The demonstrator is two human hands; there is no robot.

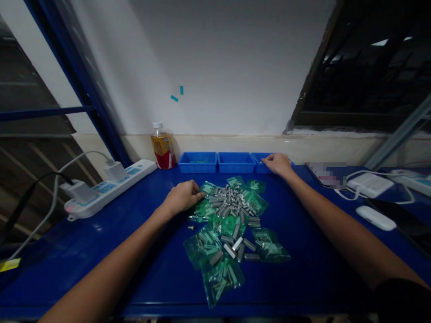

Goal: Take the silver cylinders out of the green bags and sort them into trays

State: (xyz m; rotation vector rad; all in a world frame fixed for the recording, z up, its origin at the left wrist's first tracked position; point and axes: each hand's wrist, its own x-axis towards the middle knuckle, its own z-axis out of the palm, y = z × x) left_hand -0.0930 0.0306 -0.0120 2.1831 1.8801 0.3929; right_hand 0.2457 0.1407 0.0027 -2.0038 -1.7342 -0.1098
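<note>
On the blue table, a pile of short metal pieces [229, 201] lies over several green plastic bags [257, 202], some with slim parts inside. My left hand [183, 196] rests at the pile's left edge beside a bag, its fingers curled together; whatever they hold is hidden. At the back, my right hand [278, 163] reaches over the right blue bin [266, 168], fingertips pinched, and what is between them is too small to name. Larger metal hex pieces [237, 244] lie nearer me, among more bags [270, 246]. One small metal piece [191, 227] sits apart on the left.
A middle blue bin [236, 167] and a left blue bin [198, 168], with something greenish inside, stand along the wall. Left of them are a drink bottle [164, 148] and a power strip [112, 188] with cables. A white case [375, 218] and a white charger [369, 185] lie right.
</note>
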